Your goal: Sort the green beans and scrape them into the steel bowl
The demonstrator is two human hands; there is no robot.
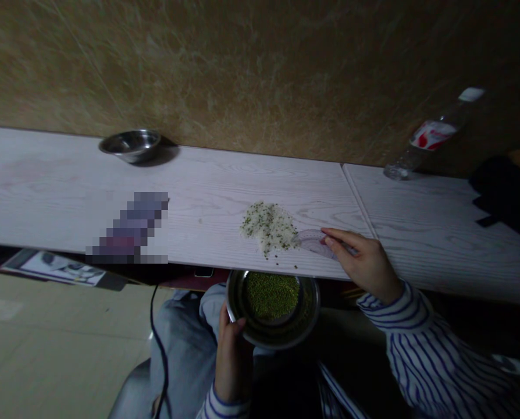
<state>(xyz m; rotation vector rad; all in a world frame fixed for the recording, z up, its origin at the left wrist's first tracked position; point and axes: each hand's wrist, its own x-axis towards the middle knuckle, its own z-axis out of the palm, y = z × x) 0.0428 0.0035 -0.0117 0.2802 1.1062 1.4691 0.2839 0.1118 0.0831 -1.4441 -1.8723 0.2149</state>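
My left hand [234, 352] grips the rim of a metal bowl [309, 326] just below the table's front edge. Green mung beans [272, 295] cover the bowl's bottom. Between thumb and fingers, my right hand [364, 259] pinches a clear plastic protractor [314, 241] low over the table. Its far end touches or nearly touches the right side of a pile of white rice [271, 227] mixed with green beans. A few loose beans lie in front of the pile, close to the table edge.
A second metal bowl [131, 145] stands against the wall at the back left. A blurred-out flat object [131, 227] lies left on the table [207, 192]. A plastic bottle [432, 137] and dark cloth [508, 201] are at the right. A black cable [159, 343] hangs below.
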